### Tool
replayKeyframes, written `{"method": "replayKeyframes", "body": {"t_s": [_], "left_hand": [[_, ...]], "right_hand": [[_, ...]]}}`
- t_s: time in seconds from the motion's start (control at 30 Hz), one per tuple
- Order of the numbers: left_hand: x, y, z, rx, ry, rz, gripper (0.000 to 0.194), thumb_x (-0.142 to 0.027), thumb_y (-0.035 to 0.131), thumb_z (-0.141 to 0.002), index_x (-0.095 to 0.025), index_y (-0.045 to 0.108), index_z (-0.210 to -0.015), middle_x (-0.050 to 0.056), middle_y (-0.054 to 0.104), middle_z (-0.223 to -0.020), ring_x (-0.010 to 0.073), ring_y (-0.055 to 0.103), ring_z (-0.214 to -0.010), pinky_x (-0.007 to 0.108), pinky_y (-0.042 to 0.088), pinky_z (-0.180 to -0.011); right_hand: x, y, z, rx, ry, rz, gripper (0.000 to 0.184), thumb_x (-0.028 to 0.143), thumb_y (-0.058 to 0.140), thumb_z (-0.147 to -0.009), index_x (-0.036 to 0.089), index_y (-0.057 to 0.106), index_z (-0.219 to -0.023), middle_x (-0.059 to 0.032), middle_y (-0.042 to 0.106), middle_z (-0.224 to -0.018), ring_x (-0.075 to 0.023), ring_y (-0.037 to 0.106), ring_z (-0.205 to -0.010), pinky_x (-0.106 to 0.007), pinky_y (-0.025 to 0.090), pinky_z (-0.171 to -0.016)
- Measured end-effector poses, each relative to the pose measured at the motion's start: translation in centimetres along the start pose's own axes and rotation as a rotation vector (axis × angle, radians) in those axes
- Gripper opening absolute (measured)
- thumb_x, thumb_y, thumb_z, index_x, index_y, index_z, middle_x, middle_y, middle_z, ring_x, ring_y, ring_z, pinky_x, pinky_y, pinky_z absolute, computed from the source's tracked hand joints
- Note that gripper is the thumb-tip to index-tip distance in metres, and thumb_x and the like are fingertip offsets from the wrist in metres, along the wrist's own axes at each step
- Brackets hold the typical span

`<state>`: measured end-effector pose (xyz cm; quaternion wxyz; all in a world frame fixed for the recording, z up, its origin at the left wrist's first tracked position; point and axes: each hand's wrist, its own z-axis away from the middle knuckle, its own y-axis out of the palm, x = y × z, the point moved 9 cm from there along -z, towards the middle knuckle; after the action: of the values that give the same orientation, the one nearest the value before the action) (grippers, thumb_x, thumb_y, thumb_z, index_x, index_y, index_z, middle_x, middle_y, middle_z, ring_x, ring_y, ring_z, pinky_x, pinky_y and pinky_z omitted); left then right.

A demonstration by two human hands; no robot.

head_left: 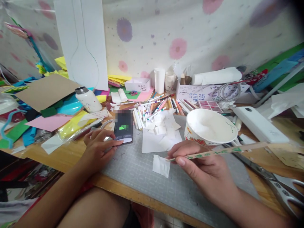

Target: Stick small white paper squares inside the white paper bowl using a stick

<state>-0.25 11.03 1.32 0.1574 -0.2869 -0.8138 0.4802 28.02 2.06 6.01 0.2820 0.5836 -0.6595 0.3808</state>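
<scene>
My left hand (pixel 101 147) rests at the lower edge of a dark phone (pixel 123 128), a finger touching the bottom of its lit screen. Its fingers are partly bent and hold nothing. Between thumb and fingers, my right hand (pixel 201 167) grips a long thin pale stick (pixel 223 151) with green lettering, its narrow end pointing left. Just by that end is a small white paper piece (pixel 161 166); whether they touch I cannot tell. Behind my right hand stands a white paper bowl (pixel 211 126) with white material inside. White paper scraps (pixel 163 126) lie on a white sheet (pixel 149 144).
A grey cutting mat (pixel 140 177) covers the front of the wooden table. Large scissors (pixel 268 177) and a white power bank (pixel 261 125) lie at right. Several markers (pixel 156 109) are behind the scraps. A white bottle (pixel 87 99) and coloured paper (pixel 51 122) occupy the left.
</scene>
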Motion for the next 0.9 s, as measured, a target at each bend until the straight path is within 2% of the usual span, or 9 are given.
{"method": "replayKeyframes", "body": {"t_s": [0.27,0.47,0.9], "left_hand": [[0.38,-0.03,0.13,0.000,-0.014,0.034,0.033,-0.022,0.054,-0.093,-0.036,0.083,-0.097,0.004,0.070,-0.102,0.0281,0.062,-0.102,0.053,0.036,-0.095],[0.25,0.04,0.06,0.014,-0.027,0.033,0.033,-0.021,0.053,-0.093,-0.036,0.083,-0.096,0.004,0.071,-0.101,0.0283,0.062,-0.103,0.052,0.035,-0.094],[0.40,0.23,0.29,0.030,-0.011,0.017,0.033,-0.019,0.054,-0.092,-0.036,0.082,-0.097,0.004,0.070,-0.103,0.0279,0.061,-0.104,0.051,0.033,-0.095]], "right_hand": [[-0.03,0.13,-0.11,0.008,0.020,0.027,0.014,0.012,0.067,-0.092,0.023,0.073,-0.087,-0.0017,0.079,-0.082,-0.0178,0.078,-0.080,-0.026,0.064,-0.073],[0.14,0.07,0.04,0.009,0.001,0.053,0.016,0.010,0.067,-0.091,0.025,0.073,-0.088,0.0003,0.079,-0.081,-0.0164,0.079,-0.082,-0.023,0.063,-0.072],[0.13,0.03,0.03,0.013,0.003,0.090,0.016,0.012,0.066,-0.092,0.026,0.073,-0.088,-0.0016,0.081,-0.083,-0.0188,0.078,-0.079,-0.026,0.065,-0.069]]}}
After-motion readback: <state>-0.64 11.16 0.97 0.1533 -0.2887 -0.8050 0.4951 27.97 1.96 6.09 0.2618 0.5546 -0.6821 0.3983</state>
